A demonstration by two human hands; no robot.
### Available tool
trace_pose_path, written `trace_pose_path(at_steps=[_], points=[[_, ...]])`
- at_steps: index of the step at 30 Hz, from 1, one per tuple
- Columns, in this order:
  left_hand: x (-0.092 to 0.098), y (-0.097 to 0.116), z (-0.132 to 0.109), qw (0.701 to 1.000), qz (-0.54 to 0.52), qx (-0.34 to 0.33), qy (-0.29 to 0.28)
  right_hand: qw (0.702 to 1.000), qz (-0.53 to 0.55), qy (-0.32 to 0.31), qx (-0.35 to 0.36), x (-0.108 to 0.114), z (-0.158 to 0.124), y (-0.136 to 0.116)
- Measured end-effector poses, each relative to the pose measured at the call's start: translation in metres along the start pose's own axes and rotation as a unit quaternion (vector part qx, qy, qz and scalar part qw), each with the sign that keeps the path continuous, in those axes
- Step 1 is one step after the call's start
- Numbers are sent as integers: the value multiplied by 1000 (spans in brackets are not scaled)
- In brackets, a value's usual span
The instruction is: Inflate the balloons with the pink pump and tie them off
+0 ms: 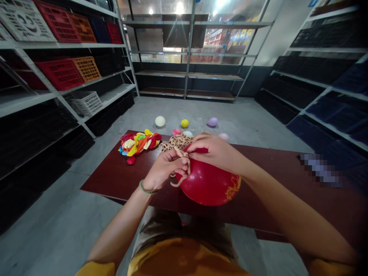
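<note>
A large inflated red balloon (211, 186) with yellow printing hangs over the front of the dark red table. My left hand (163, 168), a green band round its wrist, pinches a beige cord (179, 182) whose loose end curls down against the balloon. From above, my right hand (217, 151) reaches over the balloon with its fingertips closed near the neck, where the cord loops. The neck itself is mostly hidden by my fingers. Just behind my hands lies a tangled heap of beige cords (178, 142).
Flat balloons (139, 142) of several colours are heaped on the table's (106, 176) left, with a small red one (131, 160) in front. A blurred object (320, 170) lies at right. Inflated balloons, including a yellow one (184, 123), rest on the floor beyond. Crate-filled shelves (94, 83) flank the room.
</note>
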State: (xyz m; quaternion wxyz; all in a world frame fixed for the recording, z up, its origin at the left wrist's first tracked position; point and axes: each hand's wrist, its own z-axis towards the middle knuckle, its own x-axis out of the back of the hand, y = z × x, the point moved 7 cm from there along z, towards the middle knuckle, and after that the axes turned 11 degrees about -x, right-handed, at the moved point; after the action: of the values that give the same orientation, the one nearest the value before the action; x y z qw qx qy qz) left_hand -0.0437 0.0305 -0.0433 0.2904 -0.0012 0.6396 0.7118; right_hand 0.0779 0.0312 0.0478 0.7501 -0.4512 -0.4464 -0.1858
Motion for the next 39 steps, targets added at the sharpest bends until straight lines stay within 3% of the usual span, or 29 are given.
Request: trace_pose_path(at_steps=[5, 8, 13, 17, 24, 29, 39], points=[[3, 2, 0, 1000, 30, -2, 8, 1000, 14, 16, -10, 1, 1, -1], [7, 5, 1, 997, 68, -17, 41, 999, 16, 27, -12, -1, 0, -2], [13, 10, 0, 974, 162, -96, 123, 996, -20, 84, 10, -7, -3, -6], [14, 11, -2, 957, 172, -159, 173, 986, -64, 153, 32, -9, -10, -12], [11, 12, -2, 965, 98, -202, 137, 991, 15, 133, 19, 5, -12, -10], [8, 17, -4, 964, 110, -215, 113, 994, -20, 105, 9, 3, -6, -11], [10, 15, -4, 974, 108, -158, 121, 988, -39, 142, 38, 6, -10, -19]])
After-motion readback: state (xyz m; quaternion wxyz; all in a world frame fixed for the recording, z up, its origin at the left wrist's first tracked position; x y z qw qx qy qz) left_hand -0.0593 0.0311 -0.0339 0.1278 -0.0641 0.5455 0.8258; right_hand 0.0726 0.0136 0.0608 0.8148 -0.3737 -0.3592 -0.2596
